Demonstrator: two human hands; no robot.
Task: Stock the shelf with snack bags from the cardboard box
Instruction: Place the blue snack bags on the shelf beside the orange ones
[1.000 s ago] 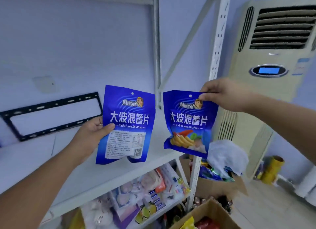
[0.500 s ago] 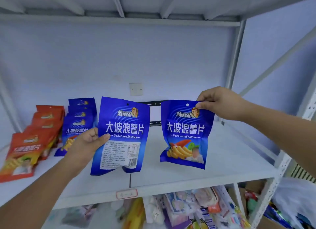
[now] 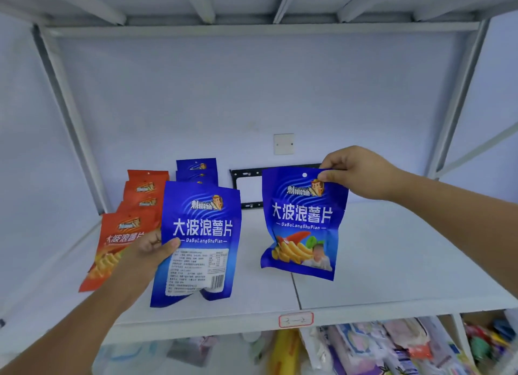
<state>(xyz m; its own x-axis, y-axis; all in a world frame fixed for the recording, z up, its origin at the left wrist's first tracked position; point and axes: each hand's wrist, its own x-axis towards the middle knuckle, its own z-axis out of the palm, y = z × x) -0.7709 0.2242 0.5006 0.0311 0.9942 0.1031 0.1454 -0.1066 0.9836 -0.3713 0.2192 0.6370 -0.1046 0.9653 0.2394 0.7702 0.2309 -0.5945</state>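
Two bags up, one per hand. Left hand (image 3: 145, 255) grips the left blue bag (image 3: 200, 234) by its left edge, thumb across the face; back panel with print and barcode faces the camera. Right hand (image 3: 356, 173) pinches the right blue bag (image 3: 302, 223) at its top right corner, thumb and forefinger closed on the seal beside the hang hole; bag hangs free, picture side outward, its bottom above the shelf board (image 3: 378, 262) (contact not apparent).

Left bag upright in front of the row of blue bags (image 3: 196, 168) standing at the back left. Just left of that, a row of orange bags (image 3: 140, 195), overlapping front to back, the front one partly behind the left wrist. Black frame (image 3: 246, 189) and a pale wall plate (image 3: 284, 143) on the wall behind. Paper label (image 3: 295, 319) on the shelf lip; mixed packets (image 3: 364, 346) on the tier below. No cardboard box in view.

Step, by my judgement: placing, with both bags held at the shelf and neither set down. Next move calls for turning the left bag picture-forward and standing it at the front of the blue row, then lowering the right bag by its corner in line with it until the base sits, and only then releasing. Thin bags; likely to slump unless leaned on the row
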